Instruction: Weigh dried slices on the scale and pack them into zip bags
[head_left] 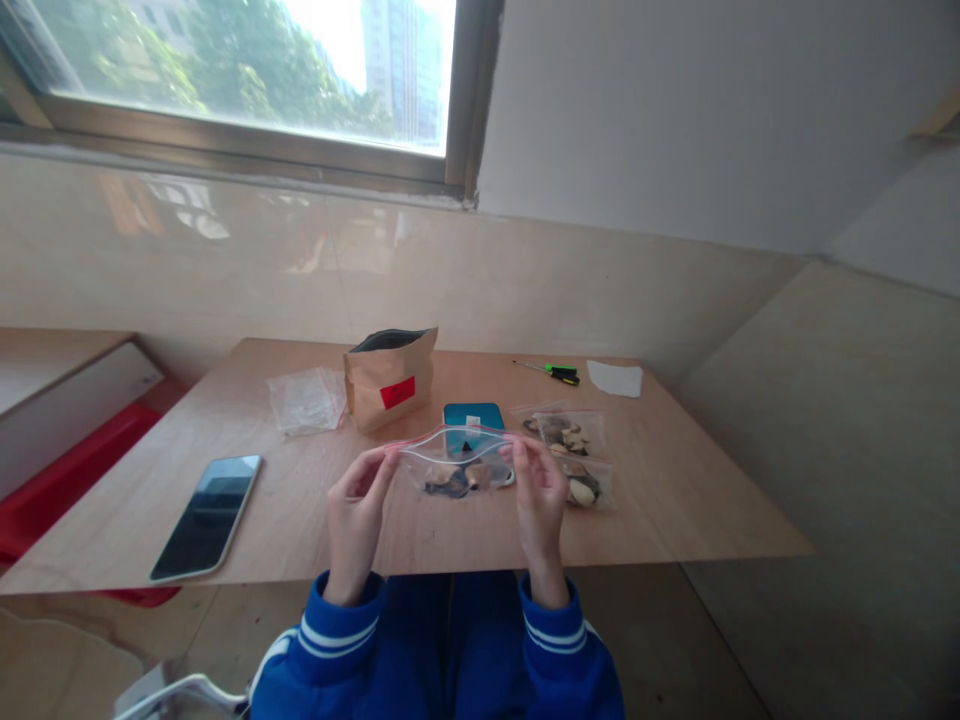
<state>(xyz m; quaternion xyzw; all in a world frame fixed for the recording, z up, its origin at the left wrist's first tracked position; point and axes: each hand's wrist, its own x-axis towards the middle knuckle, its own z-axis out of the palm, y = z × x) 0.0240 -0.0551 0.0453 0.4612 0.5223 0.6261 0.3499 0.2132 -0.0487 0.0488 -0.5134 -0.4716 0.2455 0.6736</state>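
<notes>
Pale tiled wall [480, 270] runs behind the wooden table [315, 510], with one window [247, 80] above its left part. Near the middle of the table's front edge, one clear zip bag [456, 472] is held up in both hands. It is see-through, with a reddish line along its top; its mouth gapes in a lens shape, and a few brown and dark, irregular pieces lie at the bottom. The left hand [358, 515] pinches one top corner between thumb and fingers, the right hand [538, 490] the other. Just behind the bag lies one flat teal object [474, 413], partly covered from view. To the right are at least two filled bags [589, 488] of similar pieces, overlapping too much for a sure count. Toward the far right corner rest two screwdrivers [564, 378], one green-handled, one black and yellow, and one white paper piece [615, 379]. One brown pouch [386, 380] with one red label stands near the far edge, beside overlapping clear bags [306, 402]. One phone [210, 518] lies by the near left corner.
</notes>
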